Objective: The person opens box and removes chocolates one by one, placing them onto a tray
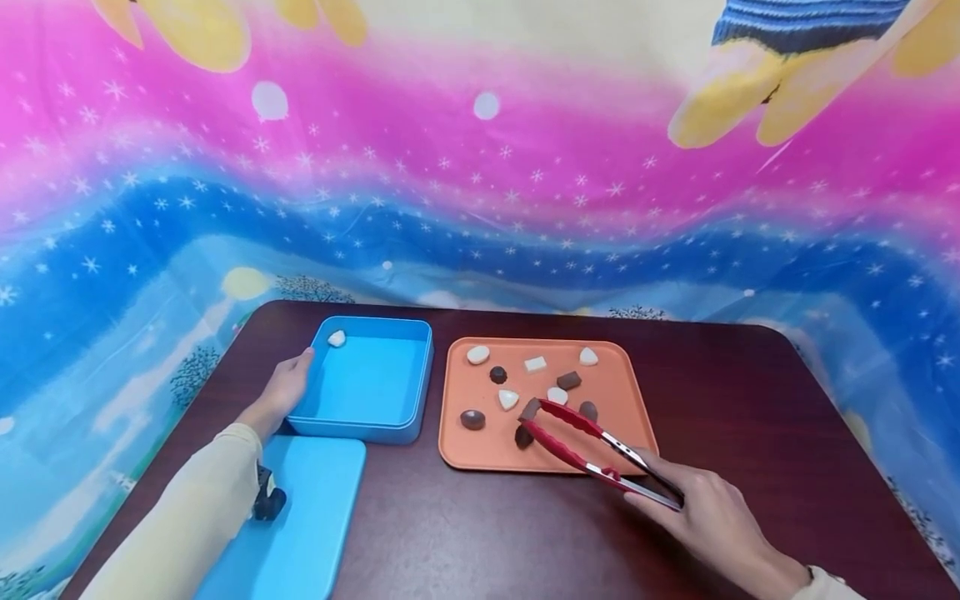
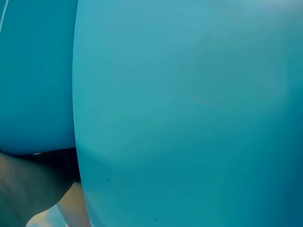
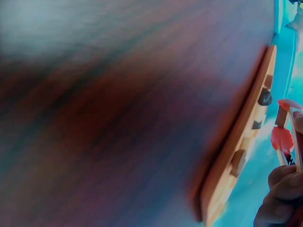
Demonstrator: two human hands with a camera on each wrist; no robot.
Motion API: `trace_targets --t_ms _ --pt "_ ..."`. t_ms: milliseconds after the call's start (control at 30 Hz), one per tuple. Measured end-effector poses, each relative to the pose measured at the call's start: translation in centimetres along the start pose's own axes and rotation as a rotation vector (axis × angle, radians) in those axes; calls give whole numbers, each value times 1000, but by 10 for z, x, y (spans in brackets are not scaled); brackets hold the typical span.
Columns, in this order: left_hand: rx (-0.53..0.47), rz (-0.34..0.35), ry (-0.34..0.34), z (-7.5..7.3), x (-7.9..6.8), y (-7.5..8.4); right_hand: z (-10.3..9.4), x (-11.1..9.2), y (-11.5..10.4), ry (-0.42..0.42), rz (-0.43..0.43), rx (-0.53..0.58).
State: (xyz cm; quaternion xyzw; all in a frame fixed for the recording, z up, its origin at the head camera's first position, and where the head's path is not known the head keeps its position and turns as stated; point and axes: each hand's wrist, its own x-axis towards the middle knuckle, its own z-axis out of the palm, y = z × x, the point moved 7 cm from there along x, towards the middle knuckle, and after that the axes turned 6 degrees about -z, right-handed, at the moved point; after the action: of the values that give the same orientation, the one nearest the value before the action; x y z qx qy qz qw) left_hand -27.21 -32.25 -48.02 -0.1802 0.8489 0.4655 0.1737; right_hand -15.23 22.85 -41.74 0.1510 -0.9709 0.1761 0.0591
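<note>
My right hand (image 1: 712, 517) (image 3: 283, 191) holds metal tongs with red tips (image 1: 564, 452) (image 3: 282, 138). Between the tips is a brown rectangular chocolate (image 1: 530, 409) (image 3: 280, 117), over the front middle of an orange tray (image 1: 480, 452). White and brown chocolates of various shapes lie on the tray, among them a dark one (image 1: 523, 437) just below the held piece. At the left, my left hand (image 1: 287, 386) grips the side wall of an open blue box (image 1: 367, 383), thumb at the rim. One white chocolate (image 1: 337, 338) sits in the box's far left corner.
A blue lid (image 1: 318, 500) lies flat in front of the box, partly beneath my left forearm. The dark brown table (image 1: 450, 533) has rounded far corners. Behind it hangs a printed cloth backdrop (image 1: 480, 183). Blue surfaces fill most of the left wrist view.
</note>
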Motion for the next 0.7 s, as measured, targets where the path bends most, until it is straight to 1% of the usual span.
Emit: trace_targets --t_ms 167,333,433,600,700 --pt "-1 -6 0 0 0 1 2 -8 18 -82 60 -17" --pt "-1 -6 -7 1 0 0 2 -14 30 -140 89 -50" --pt "-5 -6 -12 1 1 0 2 -16 34 -153 97 -63" --pt "-12 -12 -13 2 1 -1 3 -14 37 -177 116 -46" --pt "-13 -10 -9 1 0 -1 -1 -12 35 -150 111 -39"
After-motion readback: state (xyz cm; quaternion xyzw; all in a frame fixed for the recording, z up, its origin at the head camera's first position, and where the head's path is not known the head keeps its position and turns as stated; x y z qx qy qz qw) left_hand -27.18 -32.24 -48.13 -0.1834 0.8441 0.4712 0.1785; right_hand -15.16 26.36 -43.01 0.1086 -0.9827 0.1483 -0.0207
